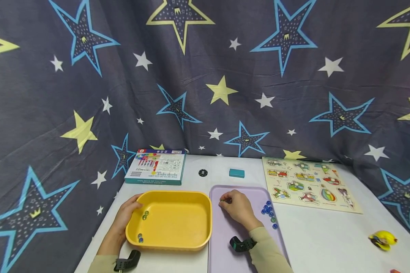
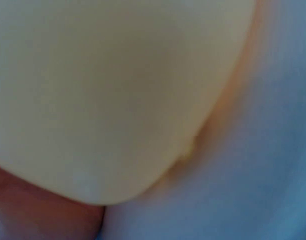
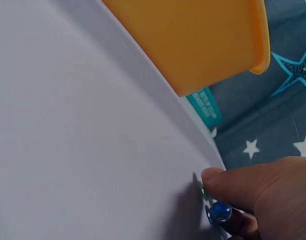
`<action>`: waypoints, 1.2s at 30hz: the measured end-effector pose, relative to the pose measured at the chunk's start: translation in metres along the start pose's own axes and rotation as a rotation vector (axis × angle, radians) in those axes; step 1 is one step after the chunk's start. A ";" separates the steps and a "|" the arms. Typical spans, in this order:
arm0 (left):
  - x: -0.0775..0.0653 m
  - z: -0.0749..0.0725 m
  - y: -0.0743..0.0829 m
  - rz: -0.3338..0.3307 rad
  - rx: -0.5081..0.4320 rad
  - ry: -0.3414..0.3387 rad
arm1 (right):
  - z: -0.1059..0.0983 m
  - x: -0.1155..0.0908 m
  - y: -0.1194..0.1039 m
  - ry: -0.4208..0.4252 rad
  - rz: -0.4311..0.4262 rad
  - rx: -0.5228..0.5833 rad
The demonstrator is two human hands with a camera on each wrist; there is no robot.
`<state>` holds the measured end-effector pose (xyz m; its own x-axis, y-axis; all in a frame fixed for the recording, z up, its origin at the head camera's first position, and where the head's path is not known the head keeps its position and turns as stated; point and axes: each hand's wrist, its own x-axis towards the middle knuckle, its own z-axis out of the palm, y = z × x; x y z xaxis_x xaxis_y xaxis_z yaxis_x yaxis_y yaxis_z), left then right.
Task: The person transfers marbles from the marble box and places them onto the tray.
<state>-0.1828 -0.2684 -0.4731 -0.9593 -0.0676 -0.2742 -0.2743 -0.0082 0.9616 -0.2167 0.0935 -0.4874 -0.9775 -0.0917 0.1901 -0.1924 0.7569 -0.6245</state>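
A yellow tub (image 1: 177,220) stands at the left, with my left hand (image 1: 125,214) gripping its left rim. Inside it lie a yellow-green pair of marbles (image 1: 145,215) and a few marbles (image 1: 140,237) near the lower left corner. The left wrist view shows the tub wall (image 2: 118,100) close up and blurred, a finger (image 2: 43,210) against it. Over the lilac tray (image 1: 222,242), my right hand (image 1: 238,207) holds a blue marble (image 3: 221,212) and a green marble (image 3: 205,192) between thumb and fingers, low at the tray's surface. The fingers partly cover both marbles.
Several blue marbles (image 1: 267,207) and a green marble (image 1: 273,220) lie along the tray's right side. Behind are a boxed set (image 1: 157,167), a black disc (image 1: 203,173), and a teal block (image 1: 237,173). A picture puzzle board (image 1: 311,185) and a yellow toy (image 1: 383,239) are at right.
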 end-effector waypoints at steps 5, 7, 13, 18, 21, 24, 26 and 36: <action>0.000 0.000 -0.001 0.010 0.004 0.002 | -0.003 0.001 0.002 -0.017 -0.008 0.011; 0.000 0.000 -0.001 0.009 0.005 0.000 | -0.010 0.002 0.003 -0.028 0.008 0.051; 0.000 0.000 0.000 0.010 0.015 -0.007 | -0.041 0.005 -0.006 0.072 -0.012 0.220; 0.000 -0.001 0.000 0.013 0.012 -0.010 | -0.053 -0.004 -0.047 0.101 -0.063 0.422; -0.001 -0.001 0.000 0.011 0.008 -0.010 | -0.042 -0.015 -0.083 0.046 -0.147 0.495; -0.001 -0.003 0.000 0.004 0.014 -0.003 | -0.020 -0.025 -0.119 -0.048 -0.288 0.494; 0.000 -0.003 -0.001 0.002 0.020 0.006 | -0.002 -0.029 -0.138 -0.126 -0.362 0.452; 0.002 -0.001 0.000 -0.004 0.015 0.005 | 0.069 -0.026 -0.178 -0.550 -0.234 0.117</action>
<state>-0.1847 -0.2699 -0.4741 -0.9579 -0.0723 -0.2780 -0.2791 0.0061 0.9602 -0.1630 -0.0835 -0.4335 -0.8035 -0.5915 -0.0670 -0.3854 0.6027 -0.6987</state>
